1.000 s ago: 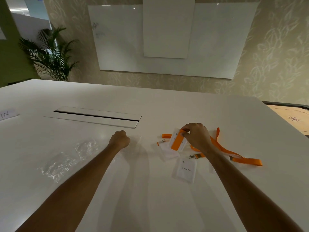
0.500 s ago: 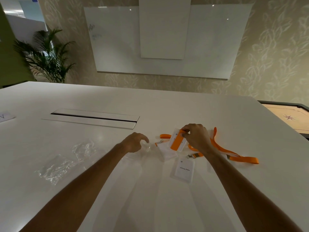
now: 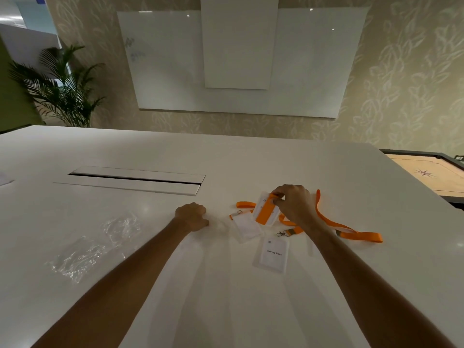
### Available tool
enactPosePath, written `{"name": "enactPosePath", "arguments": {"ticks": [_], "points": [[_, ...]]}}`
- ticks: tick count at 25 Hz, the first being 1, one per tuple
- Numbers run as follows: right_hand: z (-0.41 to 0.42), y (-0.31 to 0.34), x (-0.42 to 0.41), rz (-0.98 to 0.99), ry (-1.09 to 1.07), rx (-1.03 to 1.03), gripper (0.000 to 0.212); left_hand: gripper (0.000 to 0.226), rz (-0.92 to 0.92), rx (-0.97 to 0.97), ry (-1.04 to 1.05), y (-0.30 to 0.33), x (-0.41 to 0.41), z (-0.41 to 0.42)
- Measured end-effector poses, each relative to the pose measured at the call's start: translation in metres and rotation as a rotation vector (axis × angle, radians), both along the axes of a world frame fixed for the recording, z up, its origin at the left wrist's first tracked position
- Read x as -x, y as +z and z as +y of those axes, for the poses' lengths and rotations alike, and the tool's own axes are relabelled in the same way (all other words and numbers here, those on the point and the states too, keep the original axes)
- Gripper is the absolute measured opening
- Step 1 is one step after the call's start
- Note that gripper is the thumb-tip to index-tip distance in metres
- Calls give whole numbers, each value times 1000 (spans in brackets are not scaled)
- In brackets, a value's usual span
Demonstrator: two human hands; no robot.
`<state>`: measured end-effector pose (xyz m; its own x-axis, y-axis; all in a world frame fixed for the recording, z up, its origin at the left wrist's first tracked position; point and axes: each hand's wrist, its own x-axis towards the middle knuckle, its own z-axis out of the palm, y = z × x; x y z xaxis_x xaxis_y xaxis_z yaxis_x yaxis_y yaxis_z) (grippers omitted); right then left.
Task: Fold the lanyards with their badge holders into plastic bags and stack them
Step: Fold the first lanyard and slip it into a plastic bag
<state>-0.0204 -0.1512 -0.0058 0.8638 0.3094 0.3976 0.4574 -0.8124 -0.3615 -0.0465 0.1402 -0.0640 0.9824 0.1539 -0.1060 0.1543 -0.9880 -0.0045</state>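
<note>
Across the white table [image 3: 251, 156] nothing was finished yet, as far as I could judge: no filled bag and no stack anywhere in sight. Well off to the left of my left fingers lay the loose plastic bags [image 3: 95, 247], crumpled, clear and seemingly empty. The work to come looked like nearly all of it: folding each strap, bagging it with its holder, then stacking.

Both my forearms reached forward over the table, bare to the wrist. My left hand [image 3: 192, 216] was curled with the knuckles up and pressed to the tabletop, the fingers drawn together; there seemed to be thin clear film under them, though I could not tell for sure. My right hand [image 3: 296, 204] was arched over the pile, fingertips pinched on the folded orange lanyard [image 3: 266, 212] against a clear badge holder [image 3: 272, 218].

From behind that hand a long loop of orange lanyard strap [image 3: 351, 229] trailed away to the right. Between my two hands sat a second badge holder [image 3: 244, 226], and nearer to me than my right fingers a labelled badge holder [image 3: 272, 254] with its small metal clip [image 3: 282, 233].
</note>
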Motion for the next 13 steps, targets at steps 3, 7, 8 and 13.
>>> {"name": "enactPosePath", "arguments": {"ticks": [3, 7, 8, 13], "points": [[0, 1, 0, -8, -5, -13, 21, 53, -135, -57, 138, -1, 4, -3], [-1, 3, -1, -16, -30, -11, 21, 68, -79, 81, 4, 10, 1, 2], [-1, 2, -1, -18, -33, -10, 22, 72, 2, 137, -65, 12, -1, 3], [5, 0, 0, -1, -26, -6, 22, 99, 167, 158, -236, 4, 4, -6]]}}
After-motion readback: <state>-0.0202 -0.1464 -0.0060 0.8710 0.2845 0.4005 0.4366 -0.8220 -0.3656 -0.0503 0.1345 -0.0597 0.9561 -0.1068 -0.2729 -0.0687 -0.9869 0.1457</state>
